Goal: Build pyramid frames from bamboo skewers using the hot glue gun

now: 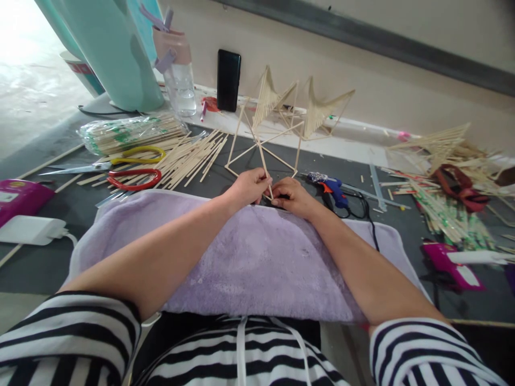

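A frame of thin wooden sticks (263, 154) stands on the dark table in front of me, its near corner between my hands. My left hand (250, 187) pinches a slanting stick of this frame close to that corner. From the other side, my right hand (293, 195) has its fingers closed on the frame's near corner. Both wrists rest over a purple towel (257, 257) at the table's edge. A blue glue gun (333, 192) lies just right of my right hand, and loose wooden sticks (201, 158) lie beyond my left.
Scissors (134, 179) with red and yellow handles lie left. A black phone (228, 80) leans against the wall beside a water bottle (179, 75). Finished-looking stick models (277, 99) stand behind. A stick pile (454, 209) and magenta box (450, 265) are right.
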